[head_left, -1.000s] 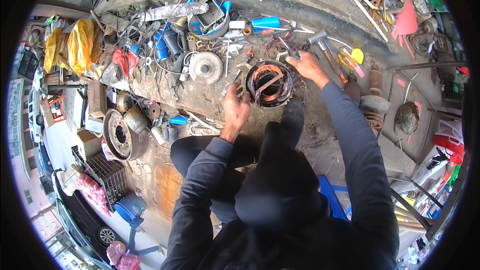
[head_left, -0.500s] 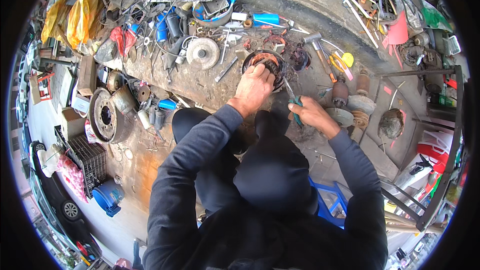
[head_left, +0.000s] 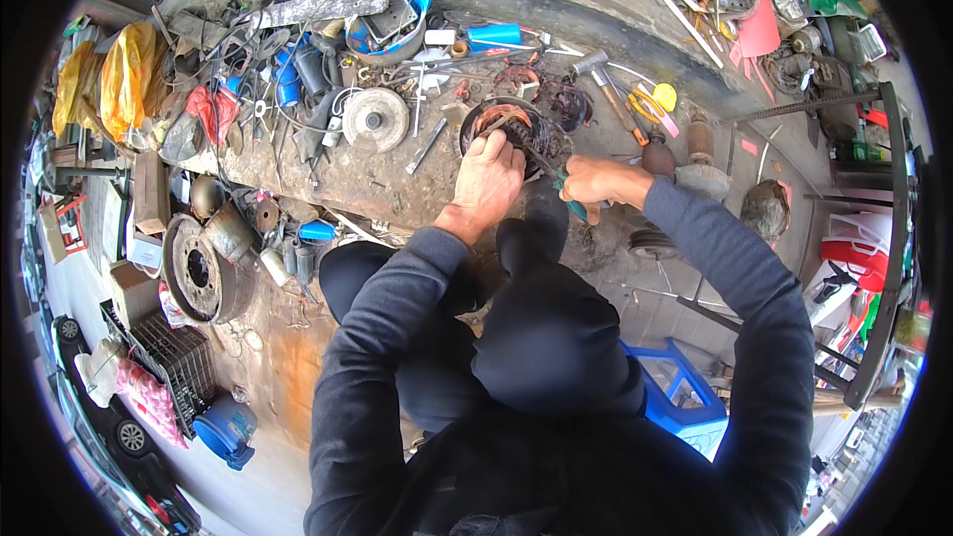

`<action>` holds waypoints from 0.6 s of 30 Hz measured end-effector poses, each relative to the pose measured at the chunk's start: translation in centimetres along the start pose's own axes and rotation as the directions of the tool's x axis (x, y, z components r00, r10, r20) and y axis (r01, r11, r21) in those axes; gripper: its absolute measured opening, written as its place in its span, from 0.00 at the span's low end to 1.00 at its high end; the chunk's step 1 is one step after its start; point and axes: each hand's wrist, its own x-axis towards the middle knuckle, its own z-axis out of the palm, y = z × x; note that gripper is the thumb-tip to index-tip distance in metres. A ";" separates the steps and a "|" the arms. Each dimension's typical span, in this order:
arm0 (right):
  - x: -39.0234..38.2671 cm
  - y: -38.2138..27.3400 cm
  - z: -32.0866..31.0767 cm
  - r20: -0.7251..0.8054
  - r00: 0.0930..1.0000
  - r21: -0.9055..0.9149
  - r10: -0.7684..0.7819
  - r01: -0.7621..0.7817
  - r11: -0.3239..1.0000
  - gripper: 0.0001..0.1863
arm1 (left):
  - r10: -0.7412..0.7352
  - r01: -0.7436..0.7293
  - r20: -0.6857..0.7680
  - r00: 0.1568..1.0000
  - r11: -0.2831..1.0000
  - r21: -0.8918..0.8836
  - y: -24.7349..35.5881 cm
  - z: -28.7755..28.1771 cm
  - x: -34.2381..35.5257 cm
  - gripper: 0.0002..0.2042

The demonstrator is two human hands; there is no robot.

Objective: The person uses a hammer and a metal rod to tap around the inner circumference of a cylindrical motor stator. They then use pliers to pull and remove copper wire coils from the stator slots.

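Note:
A round motor stator (head_left: 469, 135) with a dark rim and copper windings (head_left: 493, 117) sits on the dirty ground before my knees. My left hand (head_left: 486, 182) is closed at its near side, the fingers bent over the windings. What lies under the fingertips is partly hidden. From the right, my right hand (head_left: 604, 184) grips a green-handled metal tool (head_left: 562, 179). Its narrow metal end points into the stator beside my left fingers. Whether it is pliers or another kind, I cannot make out. Beyond the stator lies a loose tangle of copper wire (head_left: 571, 109).
A hammer (head_left: 611, 97) and yellow-handled pliers (head_left: 647, 107) lie to the right. Left of the stator are a grey disc (head_left: 375, 120) and a flat metal bar (head_left: 426, 147). A blue stool (head_left: 685, 392) stands by my right side, and a wheel rim (head_left: 191, 273) at left.
My right hand has moved farther out and turned, bringing the tool's end down into the stator. My left hand stays at the windings. The whole view has shifted slightly.

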 end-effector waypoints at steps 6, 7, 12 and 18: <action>1.0 -1.4 0.2 -0.107 0.994 0.086 0.012 -0.003 0.996 0.17 | -0.003 0.003 -0.011 1.000 1.000 -0.008 0.0 -0.2 0.0 0.07; 1.2 -1.2 0.6 -0.112 0.993 0.144 0.021 -0.004 0.990 0.18 | -0.003 0.003 -0.014 1.000 1.000 -0.005 0.0 -0.2 -0.1 0.07; 1.1 1.2 2.6 0.040 0.997 0.662 0.059 -0.070 0.746 0.17 | -0.010 0.010 -0.018 1.000 1.000 -0.006 0.0 -0.2 -0.4 0.08; 2.0 2.1 3.8 0.179 0.980 0.889 -0.091 -0.122 0.441 0.07 | -0.010 0.011 -0.020 1.000 1.000 0.029 0.2 0.6 -0.3 0.07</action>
